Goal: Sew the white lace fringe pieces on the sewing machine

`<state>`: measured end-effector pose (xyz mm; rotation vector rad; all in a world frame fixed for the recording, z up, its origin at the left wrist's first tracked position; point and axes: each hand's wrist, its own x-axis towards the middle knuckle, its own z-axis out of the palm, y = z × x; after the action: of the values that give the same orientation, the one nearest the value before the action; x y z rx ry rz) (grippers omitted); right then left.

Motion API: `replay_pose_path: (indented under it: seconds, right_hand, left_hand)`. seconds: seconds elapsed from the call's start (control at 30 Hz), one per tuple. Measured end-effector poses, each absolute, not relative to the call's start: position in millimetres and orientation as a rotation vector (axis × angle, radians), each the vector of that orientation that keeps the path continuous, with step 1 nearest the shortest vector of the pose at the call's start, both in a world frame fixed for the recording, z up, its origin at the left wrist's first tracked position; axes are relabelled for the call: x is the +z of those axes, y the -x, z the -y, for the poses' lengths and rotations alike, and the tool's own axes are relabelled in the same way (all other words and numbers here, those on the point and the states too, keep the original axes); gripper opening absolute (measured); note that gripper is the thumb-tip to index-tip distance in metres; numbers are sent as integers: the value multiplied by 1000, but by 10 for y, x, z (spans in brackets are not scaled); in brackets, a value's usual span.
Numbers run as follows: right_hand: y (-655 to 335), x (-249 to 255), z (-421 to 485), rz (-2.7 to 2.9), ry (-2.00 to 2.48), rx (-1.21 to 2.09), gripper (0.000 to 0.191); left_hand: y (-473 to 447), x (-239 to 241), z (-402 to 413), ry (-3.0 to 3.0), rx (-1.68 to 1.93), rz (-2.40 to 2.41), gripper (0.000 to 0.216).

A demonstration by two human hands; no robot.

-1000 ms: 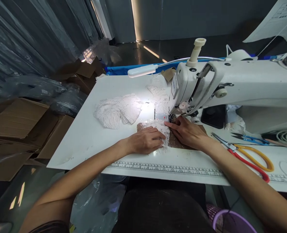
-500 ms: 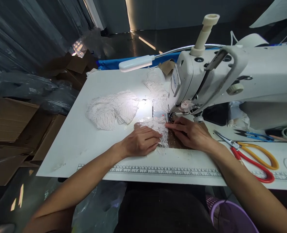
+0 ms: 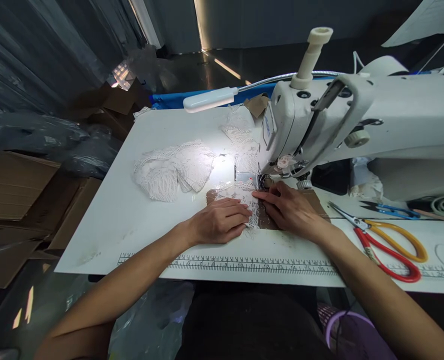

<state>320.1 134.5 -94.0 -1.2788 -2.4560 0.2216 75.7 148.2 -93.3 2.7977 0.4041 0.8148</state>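
A white sewing machine (image 3: 357, 120) stands on a white table (image 3: 132, 220). A strip of white lace (image 3: 244, 192) lies on a brown card (image 3: 267, 220) just in front of the presser foot (image 3: 257, 181). My left hand (image 3: 218, 220) rests flat on the lace, fingers stretched toward the needle. Beside it, my right hand (image 3: 291, 210) presses flat on the lace and card right of the seam line, fingertips close to the foot. Neither hand grips anything.
A pile of white lace pieces (image 3: 173, 170) lies left of the machine under a gooseneck lamp (image 3: 210, 98). Red-and-yellow scissors (image 3: 387, 245) and blue snips (image 3: 390, 210) lie at the right. A printed ruler (image 3: 244, 262) runs along the table's front edge. Cardboard boxes (image 3: 15, 200) stand at the left.
Both hands have stayed flat on the lace near the presser foot, drawing back slightly. The view itself shifted a little as my head moved.
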Motion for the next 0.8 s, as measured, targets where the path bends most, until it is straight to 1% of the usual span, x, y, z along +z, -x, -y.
replay_pose_path:
  seconds: [0.17, 0.23, 0.4, 0.53, 0.8]
  right_hand:
    - [-3346, -877, -1397, 2482, 1194, 443, 44]
    - [-3386, -870, -1406, 2487, 1150, 483, 44]
    - [-3386, -930, -1383, 2486, 1151, 368, 43]
    - [-3352, -985, -1369, 2480, 1157, 284, 41]
    - [-3322, -1011, -1355, 2400, 1133, 288, 40]
  left_hand:
    - [-789, -905, -1446, -2829, 844, -481, 9]
    - [-797, -900, -1442, -2838, 866, -501, 10]
    - [-799, -881, -1446, -2844, 902, -488, 6]
    - [-805, -864, -1443, -2879, 863, -448, 6]
    - [-811, -899, -1442, -2940, 847, -432, 5]
